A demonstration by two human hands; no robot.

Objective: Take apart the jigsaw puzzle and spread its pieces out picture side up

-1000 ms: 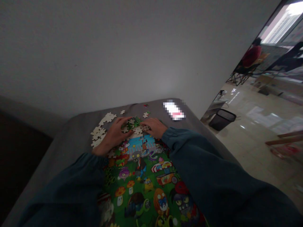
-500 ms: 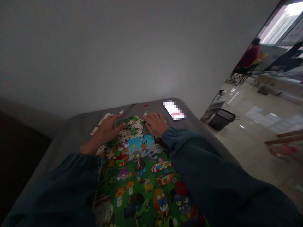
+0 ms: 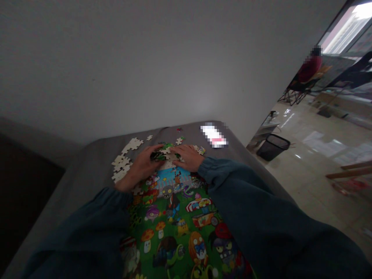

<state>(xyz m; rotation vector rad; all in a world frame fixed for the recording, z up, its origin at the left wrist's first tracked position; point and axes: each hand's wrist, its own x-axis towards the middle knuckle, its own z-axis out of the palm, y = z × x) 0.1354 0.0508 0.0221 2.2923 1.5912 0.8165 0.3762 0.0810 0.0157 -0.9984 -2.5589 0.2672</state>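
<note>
My left hand [image 3: 143,163] curves around the left side of a heap of loose jigsaw pieces [image 3: 166,151], its fingers spread. From the right, my right hand [image 3: 188,157] rests over the same heap, palm down with fingers stretched out. The pieces lie between both hands, some showing green print and others pale backs; part of the heap is hidden under my fingers. Directly below is a colourful cartoon picture sheet [image 3: 177,221] with a green ground, partly covered by my sleeves. More pale pieces [image 3: 121,164] lie joined or overlapping left of my left hand.
A lit phone [image 3: 214,136] lies at the back right of the grey-covered table [image 3: 87,166]. A few single pieces [image 3: 179,140] sit near the back edge by the wall [image 3: 145,69]. On the floor at right stands a dark bin [image 3: 272,147]. A person in red [image 3: 310,69] sits far off.
My left hand has moved right and inward, drawing the spread pieces closer together and uncovering the pale ones at left. My right hand has shifted slightly left over the heap.
</note>
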